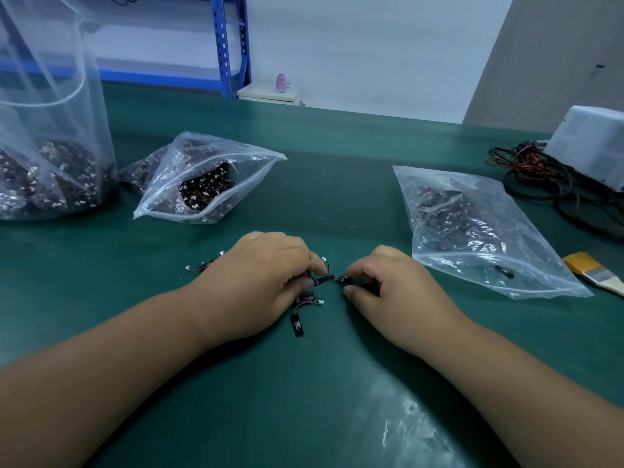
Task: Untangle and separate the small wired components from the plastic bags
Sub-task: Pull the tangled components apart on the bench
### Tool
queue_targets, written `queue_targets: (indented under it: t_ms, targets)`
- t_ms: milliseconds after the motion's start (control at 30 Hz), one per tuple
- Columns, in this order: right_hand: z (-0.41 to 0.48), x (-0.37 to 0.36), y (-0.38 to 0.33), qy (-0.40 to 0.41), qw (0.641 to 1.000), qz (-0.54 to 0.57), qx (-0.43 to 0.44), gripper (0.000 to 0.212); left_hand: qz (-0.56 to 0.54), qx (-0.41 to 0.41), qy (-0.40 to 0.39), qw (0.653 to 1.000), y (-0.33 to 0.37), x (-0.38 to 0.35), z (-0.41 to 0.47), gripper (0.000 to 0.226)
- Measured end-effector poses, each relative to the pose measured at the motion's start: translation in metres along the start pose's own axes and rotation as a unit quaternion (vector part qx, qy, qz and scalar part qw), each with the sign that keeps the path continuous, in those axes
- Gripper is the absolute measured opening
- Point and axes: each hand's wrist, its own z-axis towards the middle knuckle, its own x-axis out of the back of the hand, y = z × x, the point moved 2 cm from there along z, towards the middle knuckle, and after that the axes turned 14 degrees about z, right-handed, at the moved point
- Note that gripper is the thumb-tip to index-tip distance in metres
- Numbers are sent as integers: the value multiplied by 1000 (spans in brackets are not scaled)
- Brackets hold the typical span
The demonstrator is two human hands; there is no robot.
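Head view: over the green mat (304, 393), the left hand (263, 282) and right hand (391, 292) each pinch one end of a tangled clump of wired components (329, 279) stretched between them; loose components (297, 327) lie just beneath; an open bag (202, 184) lies beyond the hands; a zipped bag (472, 228) lies to the right.

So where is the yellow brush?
In the head view the yellow brush lies on the green table at the far right edge, just right of the flat plastic bag and nearer than the tangle of cables by the white box.
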Motion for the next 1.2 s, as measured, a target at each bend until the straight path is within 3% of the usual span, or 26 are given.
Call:
queue_targets:
  t_ms: [333,567,767,867,1033,1200]
  targets:
    - [2,2,3,13,1000,-8,-10,13,32,5,-44,999,-1,-6,-1,4]
    - [3,5,9,114,987,107,-28,23,35,2,-52,998,0,-6,-2,3]
    - [4,3,15,133,983,121,-47,19,37,-2,-52,998,1,-5,-2,3]
    - [-1,5,6,115,989,95,20,13,39,-8,-48,998,2,-4,-2,2]
    - [-11,-2,-16,-24,991,33,125,24,47,-34,-26,998,8,0,-2,8]
    - [-7,2,-13,7,986,100,130,15,41,-28,-21,999,8,-2,-2,13]
